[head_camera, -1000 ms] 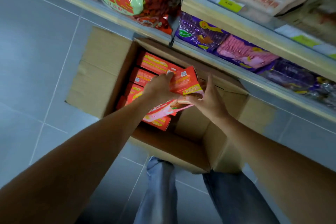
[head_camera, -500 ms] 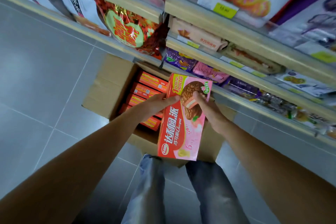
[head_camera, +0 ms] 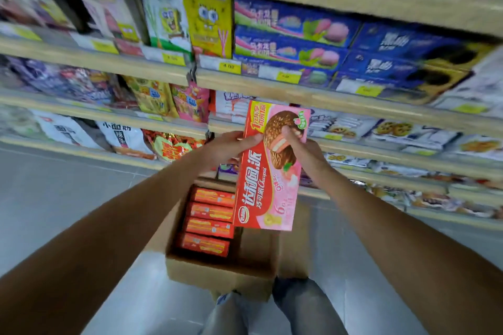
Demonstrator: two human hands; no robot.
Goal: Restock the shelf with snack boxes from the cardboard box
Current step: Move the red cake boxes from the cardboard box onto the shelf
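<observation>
While left hand (head_camera: 223,148) and right hand (head_camera: 305,152) pinch the snack box (head_camera: 266,185) mid-frame — above the cardboard box (head_camera: 217,275) — square it to the shelf (head_camera: 353,103) before sliding in.

Two hands are in view, a left hand (head_camera: 226,148) and a right hand (head_camera: 302,149). One pink-and-red snack box (head_camera: 268,171) is at the centre of the frame. One cardboard box (head_camera: 217,277) sits at lower centre, with four red boxes (head_camera: 209,227) showing inside. At upper centre are two cartoon packs (head_camera: 208,22) and two stacked blue boxes (head_camera: 294,23), perhaps a third beneath, blurred.
</observation>
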